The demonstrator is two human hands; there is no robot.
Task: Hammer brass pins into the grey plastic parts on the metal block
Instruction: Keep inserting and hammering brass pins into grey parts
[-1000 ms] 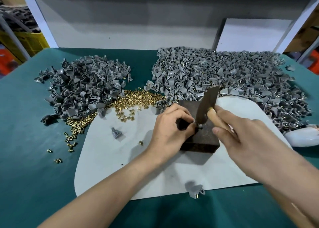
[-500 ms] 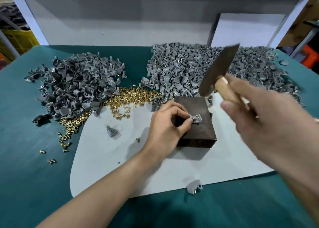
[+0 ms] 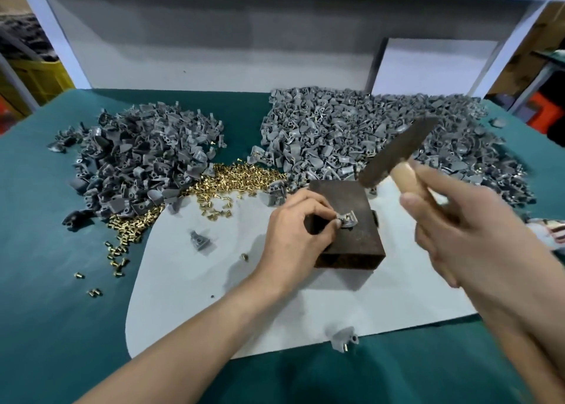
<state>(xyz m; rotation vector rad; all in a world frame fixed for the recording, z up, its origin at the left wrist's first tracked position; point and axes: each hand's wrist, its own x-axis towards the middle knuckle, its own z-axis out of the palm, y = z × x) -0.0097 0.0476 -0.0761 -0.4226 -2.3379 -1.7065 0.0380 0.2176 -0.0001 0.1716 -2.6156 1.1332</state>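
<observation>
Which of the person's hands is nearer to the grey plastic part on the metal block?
Left. The left hand pinches the grey plastic part atop the metal block; the right hand grips the hammer, raised to the part's right, clear of it.

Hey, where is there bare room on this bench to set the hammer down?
Bare: the white mat between the metal block and its near edge, save one stray grey part at that edge; also the green cloth at near left. Crowded: the far side, with the left grey pile, the right grey pile and the brass pins between them.
</observation>
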